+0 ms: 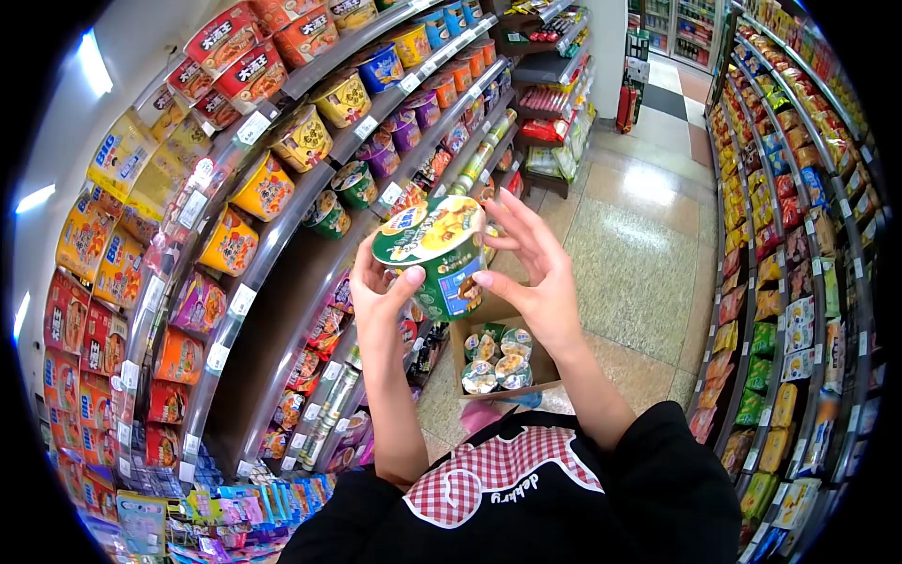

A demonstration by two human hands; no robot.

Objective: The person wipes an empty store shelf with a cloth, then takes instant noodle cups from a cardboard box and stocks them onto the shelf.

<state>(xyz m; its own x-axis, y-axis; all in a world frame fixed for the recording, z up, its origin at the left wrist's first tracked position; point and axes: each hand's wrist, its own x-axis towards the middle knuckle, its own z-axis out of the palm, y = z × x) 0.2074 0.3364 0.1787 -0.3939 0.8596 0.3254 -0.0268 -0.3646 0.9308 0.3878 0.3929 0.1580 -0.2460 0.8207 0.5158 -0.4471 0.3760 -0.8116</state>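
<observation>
We hold a round green instant-noodle cup (437, 254) with a printed paper lid in our left hand (383, 279). That hand is grasping it: the thumb lies against the front of the cup, below the rim, and the other fingers curl round its outer side. The cup sits between our two hands, tilted so that the lid, with its picture of yellow food, turns up toward us. Our right hand (534, 273) is loosely open on the opposite side, its thumb tip at the cup's wall and its fingers spread and raised near the rim; we cannot tell whether those fingers touch it.

Below our hands, on the speckled tile floor (628, 273), stands an open brown cardboard box (512, 391) with several round-lidded cups (513, 368) in it. Beyond our left hand, green noodle cups (355, 185) sit on a curved grey shelf (299, 195), with purple tubs (378, 153) farther along. Higher up and farther left of that hand are yellow noodle tubs (303, 138), orange noodle tubs (263, 187) and large red noodle bowls (250, 75). Well to the right of our right hand, long racks (806, 254) carry colourful bagged snacks (759, 340).
</observation>
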